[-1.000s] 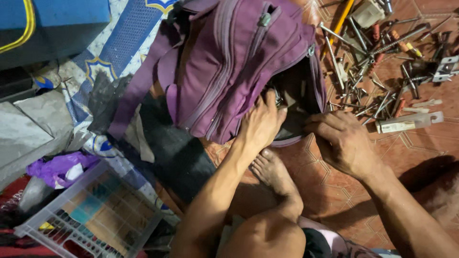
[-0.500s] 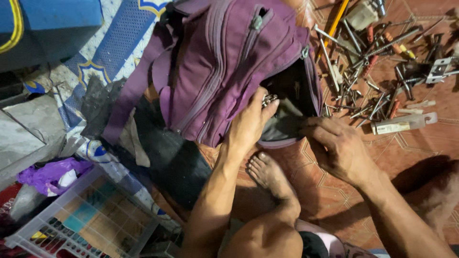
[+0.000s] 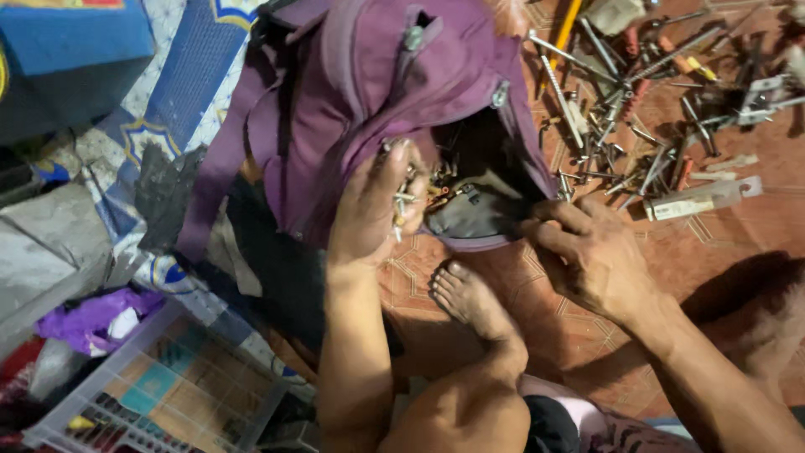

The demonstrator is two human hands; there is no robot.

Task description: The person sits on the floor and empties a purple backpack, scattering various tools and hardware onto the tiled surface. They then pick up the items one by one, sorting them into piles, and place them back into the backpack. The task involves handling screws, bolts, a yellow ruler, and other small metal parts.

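A purple backpack (image 3: 360, 92) lies on the floor with one pocket (image 3: 478, 180) gaping open toward me. My left hand (image 3: 369, 210) is raised at the pocket's mouth, fingers curled around a fistful of small screws and bolts (image 3: 407, 201). My right hand (image 3: 587, 252) grips the pocket's lower right edge and holds it open. More small metal bits show just inside the dark pocket. My bare foot (image 3: 470, 298) rests on the floor between both forearms.
A heap of screws, bolts, nails and hand tools (image 3: 646, 92) is spread on the reddish tiled floor (image 3: 738, 243) at the upper right. A clear plastic organiser tray (image 3: 159, 394) sits at the lower left, beside purple cloth (image 3: 92, 319). A blue box (image 3: 67, 59) stands top left.
My left hand has come up out of the pocket with screws in its fingers. The view has moved closer to the backpack. My right hand stays at the pocket's edge.
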